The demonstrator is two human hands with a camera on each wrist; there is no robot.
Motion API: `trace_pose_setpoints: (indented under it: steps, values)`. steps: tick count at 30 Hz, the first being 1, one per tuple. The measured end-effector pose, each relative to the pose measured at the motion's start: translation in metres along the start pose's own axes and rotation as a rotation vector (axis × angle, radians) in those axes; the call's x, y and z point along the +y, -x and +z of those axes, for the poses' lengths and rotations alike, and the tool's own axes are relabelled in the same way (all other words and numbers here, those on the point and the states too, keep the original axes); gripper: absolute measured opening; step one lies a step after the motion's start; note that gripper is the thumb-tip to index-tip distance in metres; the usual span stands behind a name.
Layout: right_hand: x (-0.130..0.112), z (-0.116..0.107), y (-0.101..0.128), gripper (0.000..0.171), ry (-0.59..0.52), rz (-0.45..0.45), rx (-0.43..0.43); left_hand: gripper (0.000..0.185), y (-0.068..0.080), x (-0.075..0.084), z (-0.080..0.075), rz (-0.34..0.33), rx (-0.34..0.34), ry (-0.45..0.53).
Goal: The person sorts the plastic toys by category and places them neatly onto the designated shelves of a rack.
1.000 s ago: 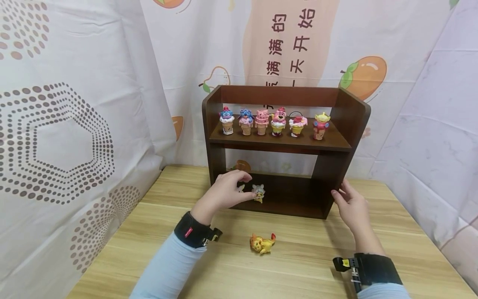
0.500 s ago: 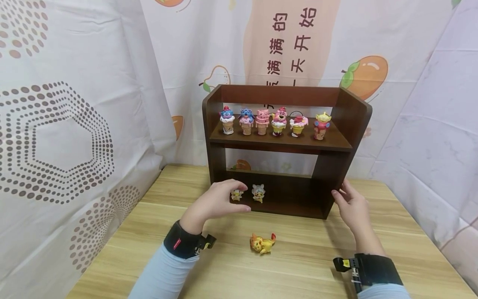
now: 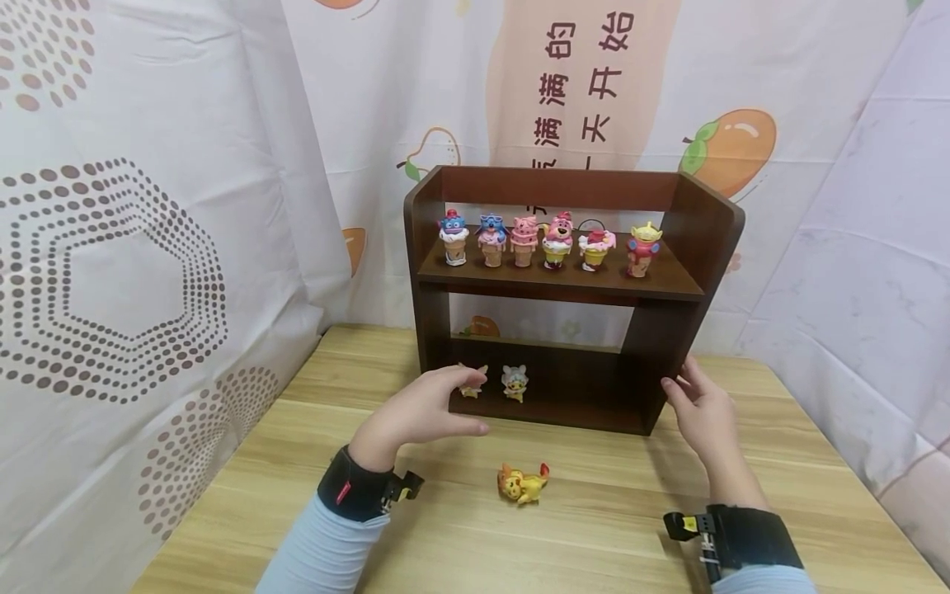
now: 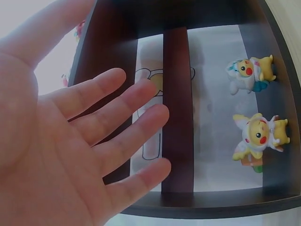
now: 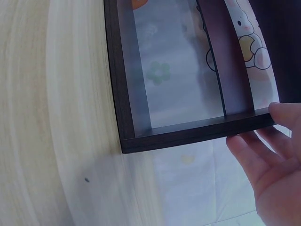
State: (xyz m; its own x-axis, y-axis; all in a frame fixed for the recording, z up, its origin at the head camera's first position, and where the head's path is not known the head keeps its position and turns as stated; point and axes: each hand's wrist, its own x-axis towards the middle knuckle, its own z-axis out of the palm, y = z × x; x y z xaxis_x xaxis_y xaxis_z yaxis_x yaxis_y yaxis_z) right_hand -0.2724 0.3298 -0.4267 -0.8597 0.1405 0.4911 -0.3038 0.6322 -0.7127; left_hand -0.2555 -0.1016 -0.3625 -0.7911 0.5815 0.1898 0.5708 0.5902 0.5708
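My left hand (image 3: 416, 412) hovers in front of the lower left of a dark brown two-tier shelf (image 3: 564, 290), fingers spread and nothing in them. Just beyond it, a yellow figurine with a white eared hood (image 4: 261, 134) stands on the bottom board, partly covered by the fingers in the head view. A second yellow figurine, in a pale grey-white hood (image 3: 515, 384), stands to its right. On the table in front lies a yellow-orange figurine (image 3: 523, 485) with a red tip. My right hand (image 3: 705, 412) holds the shelf's right side panel, thumb at its front edge, fingers along the outer face.
Several ice-cream-cone figurines, among them a pink one (image 3: 524, 242) and a green-headed one (image 3: 642, 249), stand in a row on the upper board. The wooden table (image 3: 594, 528) meets printed curtains (image 3: 282, 206) at the back and left.
My left hand has drawn back from the grey-hooded figurine toward the left and the table's front, its fingers parted, leaving that figurine standing. My right hand keeps its place on the shelf.
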Motion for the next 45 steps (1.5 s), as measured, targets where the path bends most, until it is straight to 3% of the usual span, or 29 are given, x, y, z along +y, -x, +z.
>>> trace_pose_setpoints:
  steps: [10, 18, 27, 35, 45]
  values:
    - [-0.002, 0.001, -0.001, 0.054, 0.000, -0.003, -0.002, 0.071, 0.001, -0.002, 0.007, -0.020, -0.103, 0.001]
    - [-0.002, 0.001, -0.001, 0.055, -0.003, 0.001, -0.006, 0.070, 0.000, -0.004, 0.024, -0.048, -0.209, -0.034]
    - [0.001, 0.001, 0.002, 0.054, 0.003, 0.009, -0.007, 0.068, -0.003, -0.003, 0.048, -0.079, -0.274, -0.119]
    - [0.000, 0.001, 0.002, 0.055, -0.008, 0.029, -0.012, 0.064, -0.008, 0.004, 0.062, -0.039, -0.343, -0.176]
    - [0.000, -0.001, 0.001, 0.054, -0.008, 0.023, -0.002, 0.059, -0.015, 0.007, 0.078, -0.053, -0.382, -0.178]
